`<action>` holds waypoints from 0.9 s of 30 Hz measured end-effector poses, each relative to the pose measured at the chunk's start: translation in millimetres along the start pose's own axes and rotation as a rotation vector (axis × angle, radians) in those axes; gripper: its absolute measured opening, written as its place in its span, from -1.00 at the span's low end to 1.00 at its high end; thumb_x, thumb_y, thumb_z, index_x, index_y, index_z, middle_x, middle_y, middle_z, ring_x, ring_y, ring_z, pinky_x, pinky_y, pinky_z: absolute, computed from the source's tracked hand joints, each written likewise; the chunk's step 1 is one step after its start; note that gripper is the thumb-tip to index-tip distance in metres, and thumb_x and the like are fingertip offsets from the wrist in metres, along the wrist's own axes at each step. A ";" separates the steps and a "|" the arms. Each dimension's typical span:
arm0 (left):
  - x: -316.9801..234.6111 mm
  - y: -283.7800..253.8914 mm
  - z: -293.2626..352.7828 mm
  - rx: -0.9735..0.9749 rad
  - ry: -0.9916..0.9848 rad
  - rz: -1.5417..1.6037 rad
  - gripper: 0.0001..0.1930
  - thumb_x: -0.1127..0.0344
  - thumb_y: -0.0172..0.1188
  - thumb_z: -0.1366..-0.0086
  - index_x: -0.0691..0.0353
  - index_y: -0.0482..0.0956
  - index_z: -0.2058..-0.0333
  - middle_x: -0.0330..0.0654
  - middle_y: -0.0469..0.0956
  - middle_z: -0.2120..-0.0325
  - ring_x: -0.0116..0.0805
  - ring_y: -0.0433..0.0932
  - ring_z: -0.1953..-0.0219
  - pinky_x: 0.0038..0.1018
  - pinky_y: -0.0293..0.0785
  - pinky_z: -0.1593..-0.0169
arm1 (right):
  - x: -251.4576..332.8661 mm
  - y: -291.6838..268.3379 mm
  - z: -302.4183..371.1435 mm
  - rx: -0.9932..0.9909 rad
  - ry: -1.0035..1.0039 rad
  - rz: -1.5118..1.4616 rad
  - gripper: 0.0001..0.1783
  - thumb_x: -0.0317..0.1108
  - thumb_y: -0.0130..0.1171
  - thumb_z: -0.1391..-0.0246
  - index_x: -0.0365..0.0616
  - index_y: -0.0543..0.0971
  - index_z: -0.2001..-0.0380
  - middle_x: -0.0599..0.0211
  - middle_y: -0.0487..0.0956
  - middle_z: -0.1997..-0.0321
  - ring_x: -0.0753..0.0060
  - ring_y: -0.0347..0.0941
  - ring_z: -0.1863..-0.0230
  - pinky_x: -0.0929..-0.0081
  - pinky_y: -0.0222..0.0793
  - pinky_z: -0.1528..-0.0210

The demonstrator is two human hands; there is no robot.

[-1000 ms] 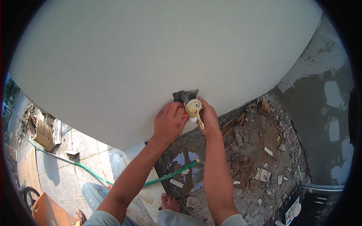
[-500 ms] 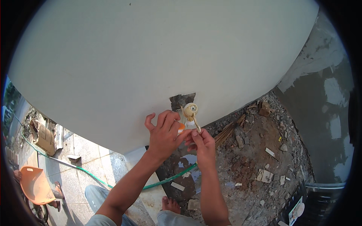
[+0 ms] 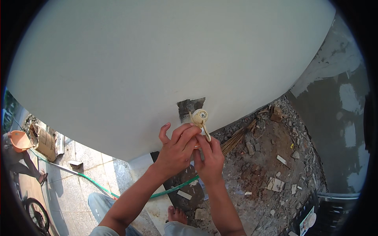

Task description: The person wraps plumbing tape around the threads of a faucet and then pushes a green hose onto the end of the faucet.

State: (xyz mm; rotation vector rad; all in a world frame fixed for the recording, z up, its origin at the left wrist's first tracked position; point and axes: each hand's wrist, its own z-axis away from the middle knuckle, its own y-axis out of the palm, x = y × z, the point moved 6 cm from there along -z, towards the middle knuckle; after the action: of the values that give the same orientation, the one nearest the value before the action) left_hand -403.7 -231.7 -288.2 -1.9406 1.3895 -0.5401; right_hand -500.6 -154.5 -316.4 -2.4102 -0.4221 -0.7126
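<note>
Fingers of the left hand [image 3: 173,153] and right hand [image 3: 209,162] meet, in my head view, around a small orange piece [image 3: 197,145]; I cannot tell which hand grips it. Just above, a cream tap [image 3: 200,115] stands out from a pale wall [image 3: 157,59]. Beyond, a green hose [image 3: 173,188] crosses the paving [image 3: 75,200].

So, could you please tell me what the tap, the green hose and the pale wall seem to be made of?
The tap is probably dull plastic: cream, rounded, moulded-looking. The green hose seems smooth plastic or rubber, curving flexibly. The pale wall, even and matte, may be painted plaster.
</note>
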 end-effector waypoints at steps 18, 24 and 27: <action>37.3 62.6 0.0 0.225 -0.639 0.894 -0.65 0.19 0.33 -0.39 0.28 0.63 -0.03 -0.12 0.57 -0.06 -0.23 0.61 -0.04 -0.29 0.52 -0.15 | -109.5 8.1 -16.0 -0.291 0.388 -1.061 -0.79 -0.60 0.17 -0.28 -0.31 0.52 0.04 -0.04 0.60 -0.03 0.14 0.69 0.11 0.37 0.73 0.10; 41.5 71.3 10.5 0.255 -0.609 1.124 -0.62 0.22 0.21 -0.49 0.34 0.54 -0.15 -0.13 0.59 -0.05 -0.28 0.56 -0.14 -0.30 0.49 -0.20 | -68.0 -19.5 6.1 -0.264 0.264 -1.123 -0.86 -0.57 0.22 -0.27 -0.26 0.56 0.12 -0.06 0.62 0.04 0.07 0.71 0.13 0.37 0.76 0.18; 45.2 80.2 18.1 0.304 -0.655 1.271 -0.64 0.26 0.14 -0.53 0.35 0.54 -0.17 -0.15 0.60 -0.06 -0.36 0.51 -0.18 -0.33 0.43 -0.25 | -55.4 -25.7 16.4 -0.280 0.276 -0.909 -0.87 -0.52 0.24 -0.28 -0.24 0.57 0.12 -0.08 0.62 0.02 0.00 0.71 0.07 0.32 0.77 0.15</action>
State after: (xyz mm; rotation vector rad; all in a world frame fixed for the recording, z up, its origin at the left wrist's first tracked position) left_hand -428.5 -284.8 -361.5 -0.5944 1.5980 0.4385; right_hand -550.2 -131.6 -348.1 -2.2379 -1.4073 -1.5442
